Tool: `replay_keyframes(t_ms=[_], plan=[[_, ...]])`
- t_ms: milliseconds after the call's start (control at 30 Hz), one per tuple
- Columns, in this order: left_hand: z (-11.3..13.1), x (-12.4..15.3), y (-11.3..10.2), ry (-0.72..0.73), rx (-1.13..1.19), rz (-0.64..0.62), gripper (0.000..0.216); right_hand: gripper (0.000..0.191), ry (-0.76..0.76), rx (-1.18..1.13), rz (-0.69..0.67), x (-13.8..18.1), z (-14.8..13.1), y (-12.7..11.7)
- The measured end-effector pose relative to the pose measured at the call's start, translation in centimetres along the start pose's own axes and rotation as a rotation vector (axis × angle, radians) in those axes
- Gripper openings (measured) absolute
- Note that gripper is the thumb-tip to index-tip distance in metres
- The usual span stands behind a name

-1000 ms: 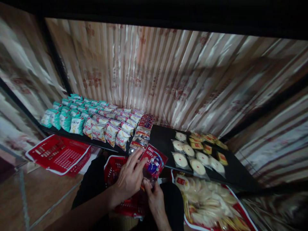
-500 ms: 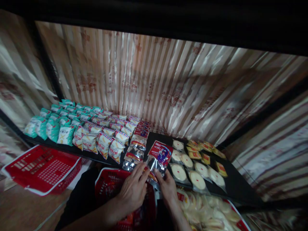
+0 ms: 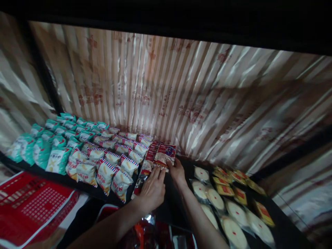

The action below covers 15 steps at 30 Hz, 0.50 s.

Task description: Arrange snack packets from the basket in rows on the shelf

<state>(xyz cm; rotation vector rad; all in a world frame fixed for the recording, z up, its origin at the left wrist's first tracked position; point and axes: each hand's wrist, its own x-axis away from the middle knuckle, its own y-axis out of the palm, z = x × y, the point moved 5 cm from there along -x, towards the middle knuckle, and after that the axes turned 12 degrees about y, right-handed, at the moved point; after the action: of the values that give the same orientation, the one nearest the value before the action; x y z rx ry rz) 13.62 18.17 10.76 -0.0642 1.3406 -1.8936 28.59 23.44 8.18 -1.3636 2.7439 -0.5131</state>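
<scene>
My right hand (image 3: 177, 172) grips the right lower edge of a dark red snack packet (image 3: 165, 153), its thumb on top. The packet lies tilted at the back of the black shelf, with its printed face up. My left hand (image 3: 153, 189) has its fingers together at the packet's lower left edge; its thumb is hidden. Left of the held packet, partly under it, runs a row of similar red and silver packets (image 3: 148, 163). White striped snack bags (image 3: 121, 181) stand in rows beside that row.
Teal snack bags (image 3: 58, 160) fill the shelf's left end. Round pale flatbread-like packs (image 3: 234, 233) and yellow packs (image 3: 225, 190) lie on the right. Below the shelf sit a red basket (image 3: 38, 204) and another holding red packages (image 3: 153, 231). A shelf beam (image 3: 166, 17) crosses overhead.
Both hands have moved forward with the packet, from the shelf's front edge to the back beside the row of red packets. The view has shifted closer to the shelf.
</scene>
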Motion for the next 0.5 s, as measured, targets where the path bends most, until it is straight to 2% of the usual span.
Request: replay_keyframes(t_ms=[167, 367, 500], plan=[[-2.1, -2.5, 0.6, -0.081, -0.055, -0.081, 0.057, 0.036, -0.084, 0.142, -0.024, -3.6, -1.1, 2.6], [-3.8, -4.1, 1.4, -0.141, -0.092, -0.136, 0.056, 0.048, -0.213, 0.361, 0.044, -5.5, -2.2, 4.3], [-4.5, -5.0, 1.6, -0.149, -0.114, -0.119, 0.055, 0.043, -0.267, 0.572, 0.077, -6.3, -2.7, 5.5]])
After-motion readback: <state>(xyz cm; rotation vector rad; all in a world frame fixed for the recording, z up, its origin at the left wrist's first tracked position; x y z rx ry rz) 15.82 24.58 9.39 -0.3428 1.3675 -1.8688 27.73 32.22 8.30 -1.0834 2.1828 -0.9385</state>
